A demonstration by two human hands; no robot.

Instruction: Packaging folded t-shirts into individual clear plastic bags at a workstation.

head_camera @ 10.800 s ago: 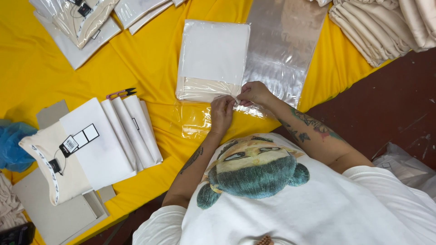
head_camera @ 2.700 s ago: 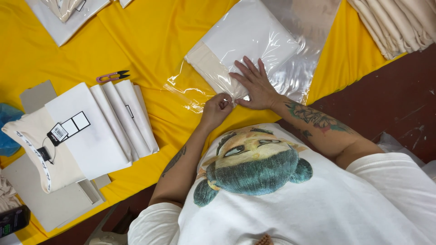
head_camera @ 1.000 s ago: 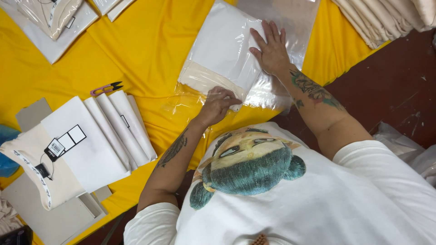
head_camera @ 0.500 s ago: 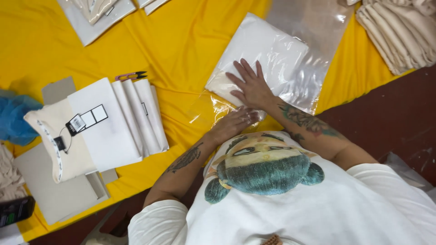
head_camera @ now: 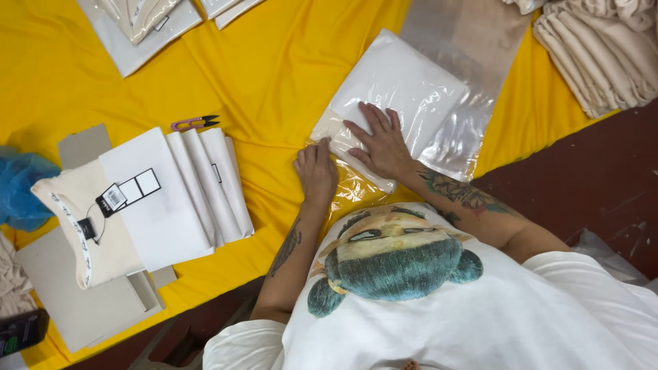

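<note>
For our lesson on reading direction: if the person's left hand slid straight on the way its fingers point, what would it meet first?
The left hand points up the picture, fingertips at the bagged garment. It would likely ride over that bag's near corner first, then bare yellow cloth.

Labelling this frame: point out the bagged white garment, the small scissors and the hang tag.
bagged white garment (head_camera: 404, 85): head view, on the flat middle of its top face.
small scissors (head_camera: 194, 123): head view, on the pink handle.
hang tag (head_camera: 130, 191): head view, on its white face.

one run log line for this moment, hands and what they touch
left hand: flat on clear bag flap | right hand: pressing folded white garment in bag | surface: yellow cloth
</note>
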